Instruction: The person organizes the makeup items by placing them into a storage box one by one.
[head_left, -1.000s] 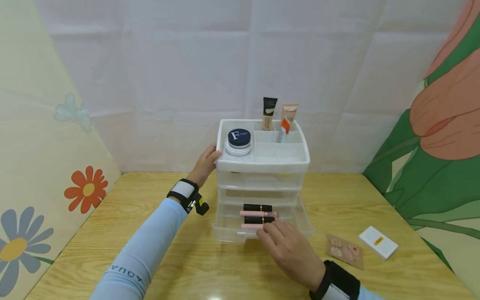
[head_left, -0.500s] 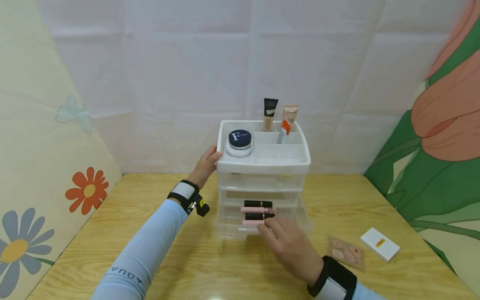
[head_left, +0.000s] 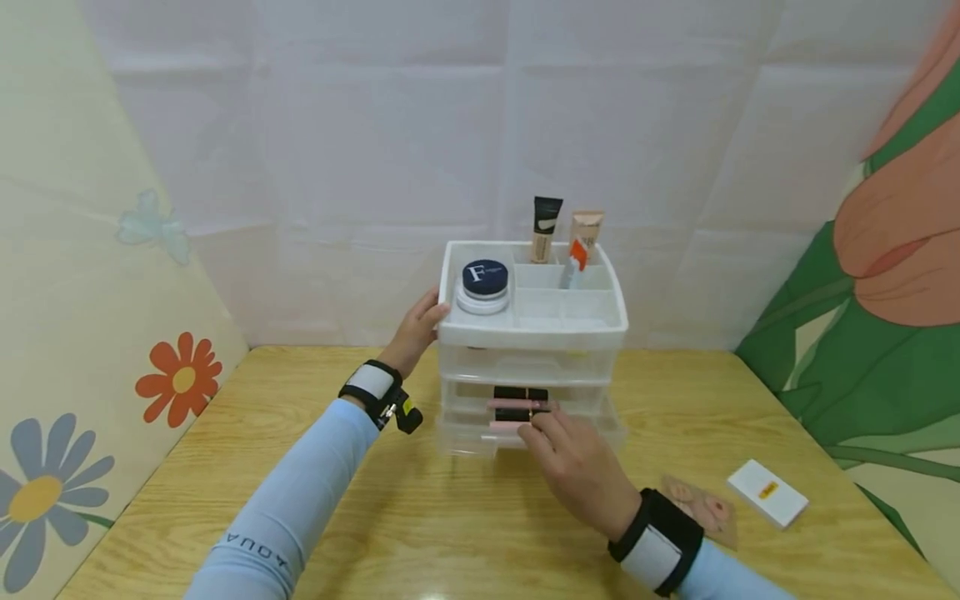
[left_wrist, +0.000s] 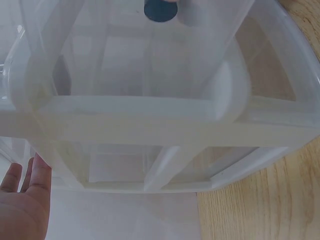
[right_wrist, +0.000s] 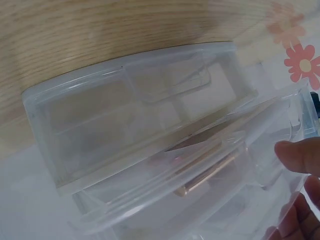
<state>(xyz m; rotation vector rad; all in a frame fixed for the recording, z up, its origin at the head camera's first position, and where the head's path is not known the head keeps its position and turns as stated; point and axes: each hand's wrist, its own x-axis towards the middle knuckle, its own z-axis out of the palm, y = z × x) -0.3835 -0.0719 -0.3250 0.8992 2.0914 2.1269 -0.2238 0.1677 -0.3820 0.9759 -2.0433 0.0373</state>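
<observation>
A white plastic organizer (head_left: 532, 337) with clear drawers stands on the wooden table. My left hand (head_left: 415, 333) rests against its left side, fingers fairly straight, thumb near the front corner. With my right hand (head_left: 581, 467) I pinch the front of a pulled-out clear drawer (head_left: 467, 442), thumb on one face and fingers on the other. Inside lie several slim cosmetic tubes, black (head_left: 513, 393) and pink (head_left: 508, 426), side by side. In the right wrist view another clear drawer (right_wrist: 100, 125) sits below, nearer the table.
On the organizer's top stand a round jar with a dark blue lid (head_left: 485, 277), a black-capped tube (head_left: 546, 225), a beige tube (head_left: 587, 227) and a small orange-capped tube (head_left: 577, 255). A white box (head_left: 767, 493) and a brown card (head_left: 716, 521) lie at right.
The drawer has slid inward toward the organizer, carrying its tubes, with my right hand moving along on its front. My left hand keeps its place on the organizer's side.
</observation>
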